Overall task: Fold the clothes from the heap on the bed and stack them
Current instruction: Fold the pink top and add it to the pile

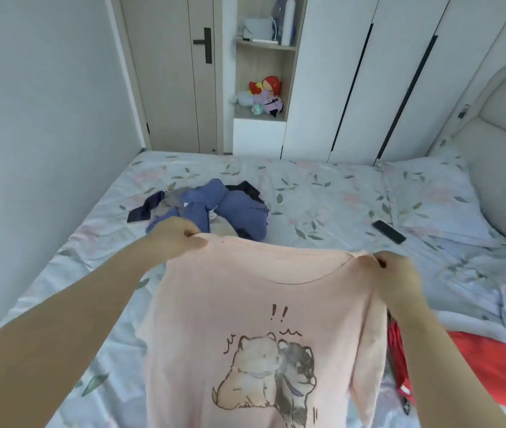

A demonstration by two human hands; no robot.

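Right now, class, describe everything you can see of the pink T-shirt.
The pink T-shirt is pale, soft-looking knit with a round neckline and a line drawing of two puppies, one pale, one dark grey, under two exclamation marks. It hangs upright, print toward the camera, above the bed. The left hand pinches one shoulder, the right hand the other, beside the neckline. One sleeve droops on the right; the hem is out of frame.

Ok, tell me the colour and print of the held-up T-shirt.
Pale pink T-shirt, printed with two cartoon dogs, one cream, one grey; head view.
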